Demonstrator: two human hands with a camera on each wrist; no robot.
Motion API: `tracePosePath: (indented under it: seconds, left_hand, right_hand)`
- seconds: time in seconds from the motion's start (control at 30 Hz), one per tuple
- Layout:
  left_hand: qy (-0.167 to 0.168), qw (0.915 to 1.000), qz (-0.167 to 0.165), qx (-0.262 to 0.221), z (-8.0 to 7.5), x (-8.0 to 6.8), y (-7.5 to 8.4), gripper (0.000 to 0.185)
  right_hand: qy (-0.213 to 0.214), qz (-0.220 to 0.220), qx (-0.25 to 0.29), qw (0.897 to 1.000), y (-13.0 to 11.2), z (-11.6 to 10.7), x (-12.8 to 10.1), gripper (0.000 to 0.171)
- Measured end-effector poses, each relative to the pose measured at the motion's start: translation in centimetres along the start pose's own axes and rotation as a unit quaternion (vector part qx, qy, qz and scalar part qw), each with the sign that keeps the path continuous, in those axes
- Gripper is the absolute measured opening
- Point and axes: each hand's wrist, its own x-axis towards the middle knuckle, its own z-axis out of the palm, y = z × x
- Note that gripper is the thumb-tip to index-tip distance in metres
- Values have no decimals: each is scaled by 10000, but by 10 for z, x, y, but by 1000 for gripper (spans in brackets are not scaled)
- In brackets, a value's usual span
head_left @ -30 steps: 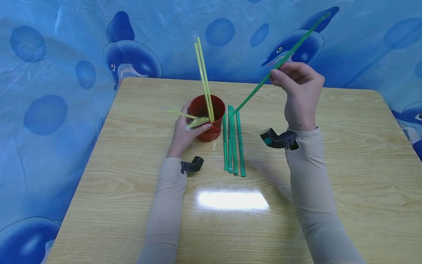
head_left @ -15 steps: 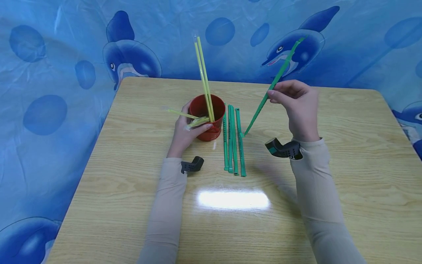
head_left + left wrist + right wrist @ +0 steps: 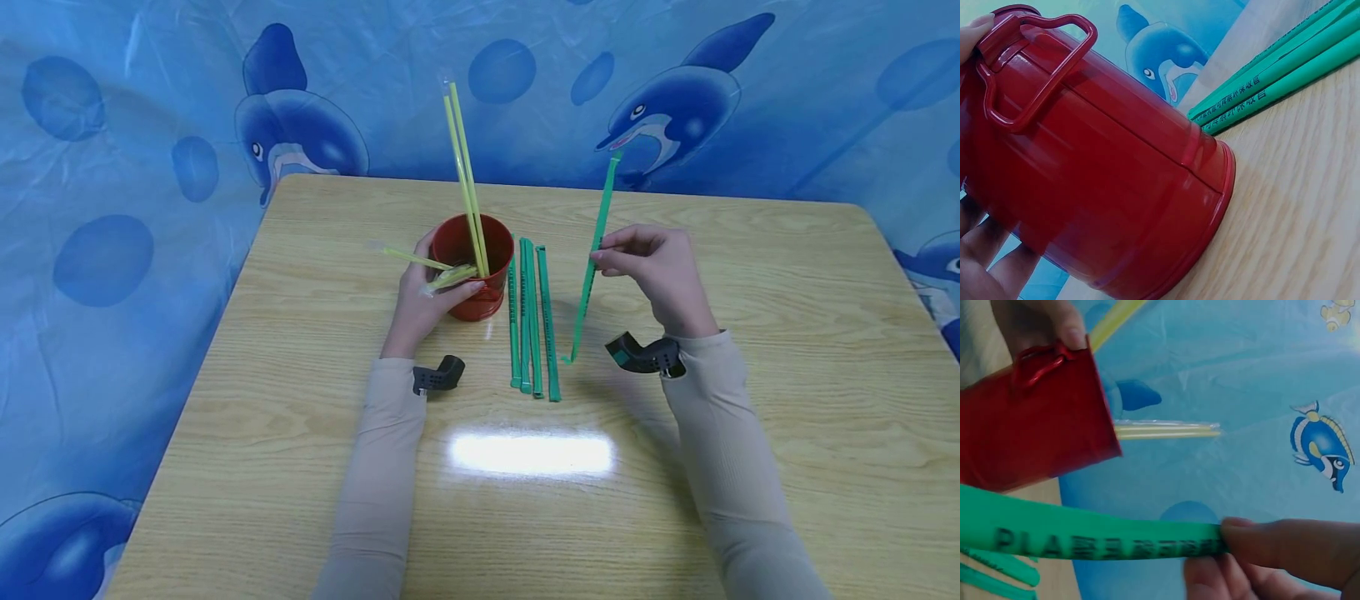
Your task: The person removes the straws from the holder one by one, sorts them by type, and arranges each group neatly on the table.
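One high view, two close ones
The head camera looks down over the surface [image 3: 787,350]; both wrist cameras sit close, sharing the red bucket [image 3: 1104,181] and green straws [image 3: 1272,81].

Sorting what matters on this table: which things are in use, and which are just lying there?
In use:
- left hand gripping red cup
- right hand pinching green straw
- yellow straws in cup

Lying about:
- green straws on table

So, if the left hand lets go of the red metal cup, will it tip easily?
Probably it stays up: the red metal cup sits flat on the wooden table. The tall yellow straws lean out, but look light. A sideways push may still slide it.
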Motion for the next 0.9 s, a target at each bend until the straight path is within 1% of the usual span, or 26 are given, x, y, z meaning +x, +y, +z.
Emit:
tracePosePath:
  seconds: [0.07,0.17,0.27,0.37,0.43,0.53,0.77,0.9]
  left_hand:
    - [5,10000,-6,-7,0,0,0,79]
    - [17,10000,-13,-57,0,0,0,79]
    - [36,10000,-19,-77,0,0,0,79]
    - [35,10000,-12,-62,0,0,0,79]
    - [39,10000,-17,-54,0,0,-1,79]
    - [30,10000,-69,-51,0,0,-2,78]
    - [106,9999,65,4,-2,9,-34,81]
    - [83,9999,-78,-4,-2,9,-31,82]
  right_hand:
    - [-273,340,-457,9980,4,0,0,18]
    - [-706,822,-932,9897,12,2,0,22]
    - [-1084,1143,-1072,9817,21,4,1,24]
    - [-1284,1311,-1059,9773,31,6,4,25]
    - [-1335,1383,-1021,9760,37,7,5,24]
    - [-1289,1475,-923,9763,44,9,8,23]
    - [-1262,1625,-982,9737,54,11,13,25]
    - [-1279,1712,-1057,9712,60,13,17,27]
